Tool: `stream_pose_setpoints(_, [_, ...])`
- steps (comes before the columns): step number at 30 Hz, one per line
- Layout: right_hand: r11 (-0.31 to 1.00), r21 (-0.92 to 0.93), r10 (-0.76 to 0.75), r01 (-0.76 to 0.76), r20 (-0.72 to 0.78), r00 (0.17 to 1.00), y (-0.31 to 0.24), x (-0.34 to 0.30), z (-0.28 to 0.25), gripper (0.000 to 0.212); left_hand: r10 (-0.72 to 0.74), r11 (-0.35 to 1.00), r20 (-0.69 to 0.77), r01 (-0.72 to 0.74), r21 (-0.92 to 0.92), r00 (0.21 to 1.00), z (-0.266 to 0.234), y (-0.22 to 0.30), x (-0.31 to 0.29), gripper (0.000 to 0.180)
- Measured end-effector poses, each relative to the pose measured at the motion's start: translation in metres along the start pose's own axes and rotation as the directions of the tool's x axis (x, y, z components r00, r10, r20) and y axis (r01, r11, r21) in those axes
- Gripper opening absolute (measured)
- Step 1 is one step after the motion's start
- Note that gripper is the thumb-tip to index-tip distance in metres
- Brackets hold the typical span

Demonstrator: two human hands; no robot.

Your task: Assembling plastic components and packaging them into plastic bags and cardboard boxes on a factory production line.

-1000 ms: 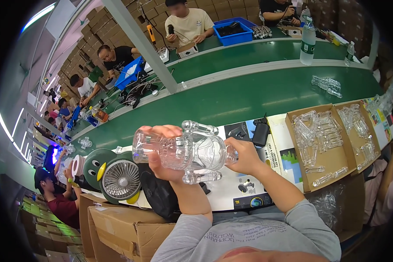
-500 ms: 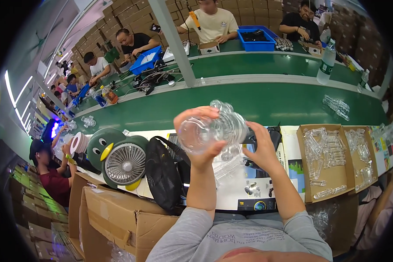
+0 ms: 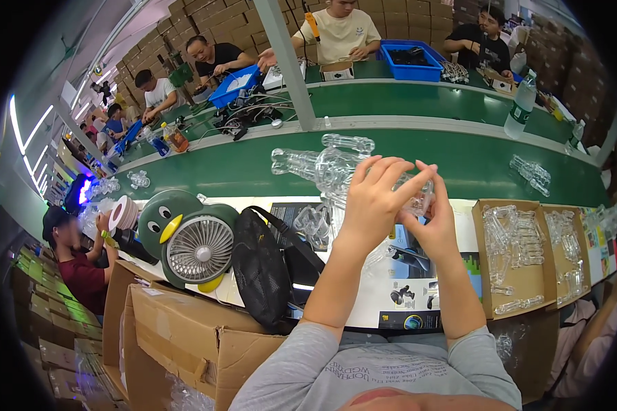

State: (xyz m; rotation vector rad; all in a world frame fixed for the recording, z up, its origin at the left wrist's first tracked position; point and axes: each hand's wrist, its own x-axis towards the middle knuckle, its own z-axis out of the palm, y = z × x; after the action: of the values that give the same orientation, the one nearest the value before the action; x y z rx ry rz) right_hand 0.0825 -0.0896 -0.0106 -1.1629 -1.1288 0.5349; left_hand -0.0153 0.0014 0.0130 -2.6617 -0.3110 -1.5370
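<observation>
A clear plastic figure (image 3: 315,164), with rounded limb-like parts, is raised over the near edge of the green bench. My left hand (image 3: 377,198) is closed over its right part, back of the hand uppermost. My right hand (image 3: 435,222) pinches the figure's right end with thumb and fingers, its fingertips close to those of the left. The fingers hide part of the joint between them. Below, a loose clear plastic piece (image 3: 312,225) lies on the printed sheets beside the black bag (image 3: 260,267).
At right, cardboard trays (image 3: 483,274) hold several clear plastic parts. Another clear figure (image 3: 530,174) lies on the green bench (image 3: 432,147). A penguin-shaped fan (image 3: 199,250) stands left of the bag, above an open carton (image 3: 171,329). People work across the bench.
The figure has turned so that its limbs point left. My left hand has moved right and over it, and my right hand has closed from spread fingers onto its end.
</observation>
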Motion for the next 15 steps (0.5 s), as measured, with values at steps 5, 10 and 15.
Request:
stream_pose_setpoints(5, [0.995, 0.077, 0.073, -0.07, -0.033, 0.997, 0.026, 0.01, -0.002, 0.056, -0.045, 0.998, 0.109, 0.05, -0.042, 0.993, 0.003, -0.01, -0.006, 0.059])
stream_pose_setpoints(10, [0.974, 0.221, 0.076, -0.044, -0.137, 0.988, 0.064, 0.037, 0.0, 0.049, -0.28, 0.958, 0.116, 0.285, -0.036, 0.953, -0.009, -0.028, -0.012, 0.073])
stream_pose_setpoints(15, [0.946, 0.217, 0.269, -0.241, -0.109, 0.957, 0.121, 0.077, -0.011, 0.047, -0.395, 0.917, 0.036, 0.396, -0.039, 0.918, -0.025, -0.044, -0.018, 0.06])
